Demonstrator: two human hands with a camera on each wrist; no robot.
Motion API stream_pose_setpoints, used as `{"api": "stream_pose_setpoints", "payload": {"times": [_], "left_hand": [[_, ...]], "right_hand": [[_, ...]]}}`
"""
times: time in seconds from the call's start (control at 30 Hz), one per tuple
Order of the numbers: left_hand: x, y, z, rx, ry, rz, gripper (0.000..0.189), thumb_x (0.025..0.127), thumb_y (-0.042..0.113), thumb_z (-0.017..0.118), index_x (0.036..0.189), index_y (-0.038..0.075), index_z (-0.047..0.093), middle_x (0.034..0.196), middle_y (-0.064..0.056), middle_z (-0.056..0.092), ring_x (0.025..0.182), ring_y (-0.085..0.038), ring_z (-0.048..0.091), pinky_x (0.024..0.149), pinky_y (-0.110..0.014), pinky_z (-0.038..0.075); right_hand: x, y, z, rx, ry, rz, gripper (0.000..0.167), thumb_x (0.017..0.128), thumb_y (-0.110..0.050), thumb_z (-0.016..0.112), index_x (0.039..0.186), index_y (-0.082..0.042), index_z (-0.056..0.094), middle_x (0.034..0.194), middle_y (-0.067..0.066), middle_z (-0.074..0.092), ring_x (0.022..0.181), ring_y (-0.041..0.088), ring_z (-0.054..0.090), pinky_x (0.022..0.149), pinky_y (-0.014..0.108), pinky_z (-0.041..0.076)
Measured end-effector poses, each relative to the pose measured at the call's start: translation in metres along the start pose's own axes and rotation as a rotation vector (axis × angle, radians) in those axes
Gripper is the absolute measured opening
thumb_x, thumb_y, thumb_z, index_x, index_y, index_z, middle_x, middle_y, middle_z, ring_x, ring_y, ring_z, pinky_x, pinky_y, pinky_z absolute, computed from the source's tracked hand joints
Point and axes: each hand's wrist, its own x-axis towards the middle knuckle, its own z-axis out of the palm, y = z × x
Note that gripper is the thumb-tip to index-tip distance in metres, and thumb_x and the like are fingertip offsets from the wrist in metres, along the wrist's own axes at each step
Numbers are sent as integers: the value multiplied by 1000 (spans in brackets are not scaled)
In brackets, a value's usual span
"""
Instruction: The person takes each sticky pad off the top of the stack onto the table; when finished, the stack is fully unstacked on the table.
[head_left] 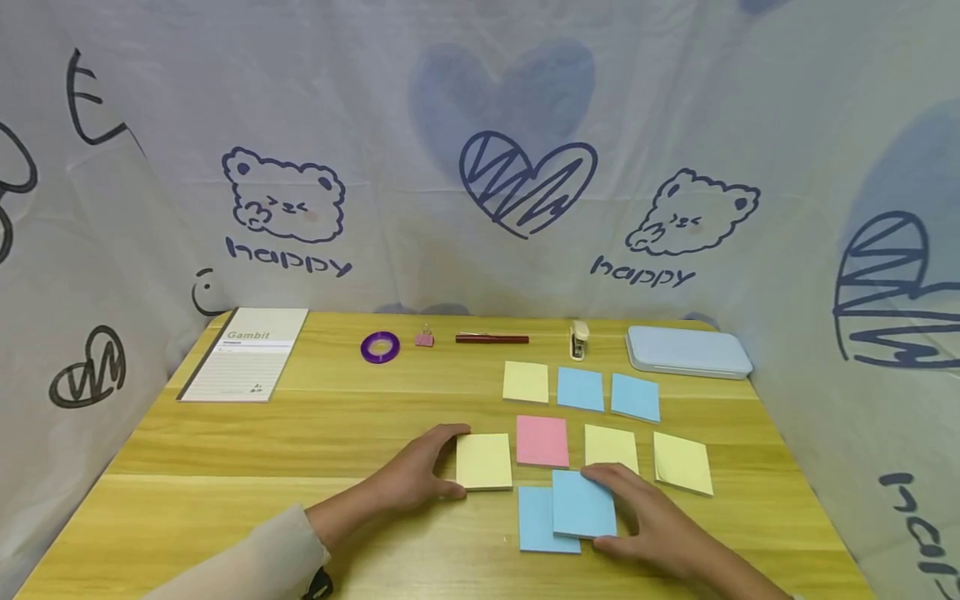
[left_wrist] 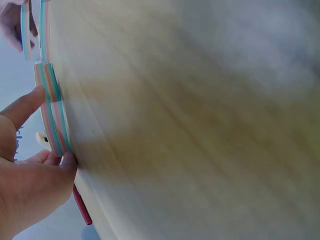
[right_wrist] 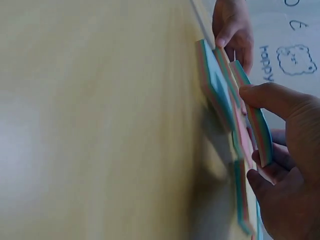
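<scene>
A yellow sticky note pad [head_left: 483,462] lies on the table with my left hand [head_left: 417,473] around its left side, thumb at the near edge and fingers at the far edge. My right hand [head_left: 651,518] pinches a blue sticky note pad [head_left: 584,505] by its right side, raised off the table. In the head view it overlaps a second blue pad [head_left: 538,533]. The right wrist view shows the layered coloured edge of the held pad [right_wrist: 259,130] between thumb and fingers. Beyond the hands lie a pink pad [head_left: 542,441] and a yellow pad [head_left: 611,447].
Further pads, yellow [head_left: 682,463], yellow [head_left: 526,382], blue [head_left: 581,389] and blue [head_left: 636,397], lie behind. Along the back are a notebook [head_left: 243,358], purple tape roll [head_left: 380,347], binder clip [head_left: 424,340], red pen [head_left: 492,339], stapler [head_left: 578,340] and pale blue case [head_left: 688,352].
</scene>
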Motion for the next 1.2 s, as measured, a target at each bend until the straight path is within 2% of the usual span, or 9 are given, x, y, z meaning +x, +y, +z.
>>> {"api": "stream_pose_setpoints", "payload": {"times": [0.23,0.37,0.47,0.7,0.97,1.03,1.2], "left_hand": [[-1,0,0,-31,-6,1,85,83,11,87,154,0,40,155,-22,45,144,-41,42,121,-53,36],[-1,0,0,-45,-7,1,86,83,11,87,154,0,40,154,-22,45,144,-41,43,120,-54,37],[-1,-1,0,-51,-8,6,85,83,11,87,154,0,40,154,-22,45,143,-42,43,119,-56,38],[0,-1,0,-36,-10,-1,85,84,11,86,154,1,39,155,-21,44,145,-41,42,120,-54,37],[0,-2,0,-25,2,11,85,83,12,88,153,1,41,153,-21,46,143,-41,43,119,-56,38],[0,-1,0,-22,3,8,85,83,12,88,153,1,41,154,-21,46,143,-41,43,119,-55,37],[-1,-1,0,-13,1,6,85,83,12,88,153,1,41,154,-21,46,144,-41,43,119,-55,37]], "right_hand": [[-35,15,-5,-61,50,6,78,86,-47,83,152,-23,50,146,-4,55,129,13,53,100,38,55],[-46,24,-5,-68,68,-8,80,83,-44,86,151,-21,51,145,-3,56,128,8,51,98,31,54],[-50,28,-3,-79,69,-24,80,83,-43,87,151,-20,51,145,-2,56,127,7,51,97,30,54],[-50,30,-2,-123,68,-45,81,83,-44,86,151,-18,50,145,-1,56,127,12,53,98,32,55],[-45,22,-12,-140,31,-22,80,84,-49,83,150,-18,51,146,-1,56,127,16,55,99,35,56],[-41,17,-17,-136,20,0,79,85,-50,82,150,-20,51,146,-4,55,128,15,54,100,35,55],[-20,5,-27,-107,-1,-31,78,85,-44,84,150,-17,51,146,-3,54,129,20,55,100,39,56]]}}
